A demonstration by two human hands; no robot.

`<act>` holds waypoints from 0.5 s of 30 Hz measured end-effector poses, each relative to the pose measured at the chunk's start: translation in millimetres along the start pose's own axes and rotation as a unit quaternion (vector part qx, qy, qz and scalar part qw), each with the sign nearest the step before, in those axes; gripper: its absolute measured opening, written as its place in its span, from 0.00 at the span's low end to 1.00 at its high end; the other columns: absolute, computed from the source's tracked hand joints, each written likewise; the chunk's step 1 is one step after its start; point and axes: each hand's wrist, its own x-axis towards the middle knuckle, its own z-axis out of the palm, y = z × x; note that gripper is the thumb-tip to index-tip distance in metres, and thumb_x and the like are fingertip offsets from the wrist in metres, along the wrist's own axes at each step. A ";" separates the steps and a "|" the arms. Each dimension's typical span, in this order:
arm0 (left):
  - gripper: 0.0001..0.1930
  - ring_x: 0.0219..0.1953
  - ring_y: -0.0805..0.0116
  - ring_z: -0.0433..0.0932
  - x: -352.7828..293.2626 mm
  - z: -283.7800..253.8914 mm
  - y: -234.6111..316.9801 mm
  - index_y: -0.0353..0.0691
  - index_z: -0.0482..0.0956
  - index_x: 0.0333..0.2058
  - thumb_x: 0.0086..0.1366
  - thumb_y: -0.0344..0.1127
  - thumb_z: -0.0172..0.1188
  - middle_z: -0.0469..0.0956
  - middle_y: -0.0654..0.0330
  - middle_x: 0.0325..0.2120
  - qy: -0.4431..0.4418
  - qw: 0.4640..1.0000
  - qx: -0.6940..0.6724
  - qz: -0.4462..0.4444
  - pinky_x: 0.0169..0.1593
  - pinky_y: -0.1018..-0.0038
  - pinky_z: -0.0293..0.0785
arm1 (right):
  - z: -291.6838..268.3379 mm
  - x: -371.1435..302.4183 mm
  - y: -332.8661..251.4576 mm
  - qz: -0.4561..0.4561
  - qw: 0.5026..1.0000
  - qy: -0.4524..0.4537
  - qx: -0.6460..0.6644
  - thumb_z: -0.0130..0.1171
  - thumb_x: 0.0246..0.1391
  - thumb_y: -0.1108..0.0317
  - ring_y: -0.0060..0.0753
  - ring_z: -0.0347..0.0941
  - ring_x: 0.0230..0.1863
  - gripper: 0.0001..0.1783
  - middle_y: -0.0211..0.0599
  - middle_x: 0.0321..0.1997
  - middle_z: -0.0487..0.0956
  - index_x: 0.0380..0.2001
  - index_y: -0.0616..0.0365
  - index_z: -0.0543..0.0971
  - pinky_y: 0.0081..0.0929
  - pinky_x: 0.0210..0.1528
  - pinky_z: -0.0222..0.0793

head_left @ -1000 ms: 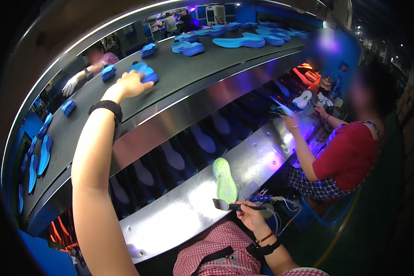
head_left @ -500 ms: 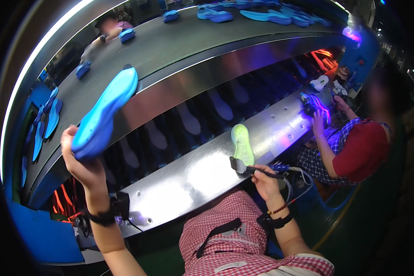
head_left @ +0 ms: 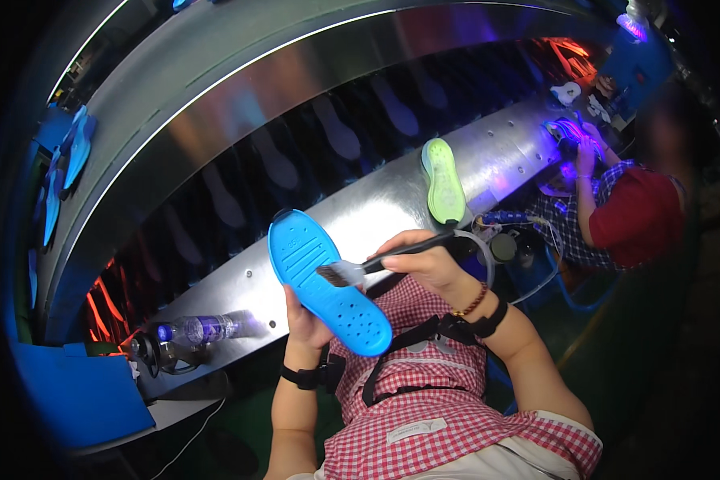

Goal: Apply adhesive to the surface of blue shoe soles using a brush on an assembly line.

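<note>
My left hand [head_left: 302, 322] is closed round the near edge of a blue shoe sole [head_left: 294, 244], which is tilted above the front of the metal ledge. Ridges and small holes mark the side of the sole facing up. In my right hand [head_left: 430, 268] is a flat brush [head_left: 408, 247], gripped by its dark handle. Its bristles lie over the middle of the sole and look to be against it. A yellow-green sole [head_left: 445, 186] rests on the ledge beyond my right hand.
Behind the metal ledge [head_left: 380, 192] runs a dark conveyor belt [head_left: 168, 92], with blue soles [head_left: 75, 152] at its left. A plastic bottle [head_left: 206, 329] lies on the ledge at left. Orange heaters [head_left: 108, 308] glow nearby. At right, a person in red [head_left: 634, 212] works under purple light.
My left hand has brought the blue sole down from over the belt to in front of me. My right hand has moved left and up, putting the brush on the sole. The view has shifted.
</note>
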 end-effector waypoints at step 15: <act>0.41 0.45 0.56 0.72 4.3 20.7 -28.9 0.40 0.61 0.54 0.58 0.71 0.25 0.71 0.50 0.43 0.018 0.993 -0.078 0.091 0.51 0.61 0.67 | 40.4 30.3 25.9 -0.026 0.986 0.058 -0.156 0.60 0.46 0.72 0.21 0.72 0.35 0.11 0.35 0.33 0.79 0.35 0.62 0.78 0.19 0.36 0.69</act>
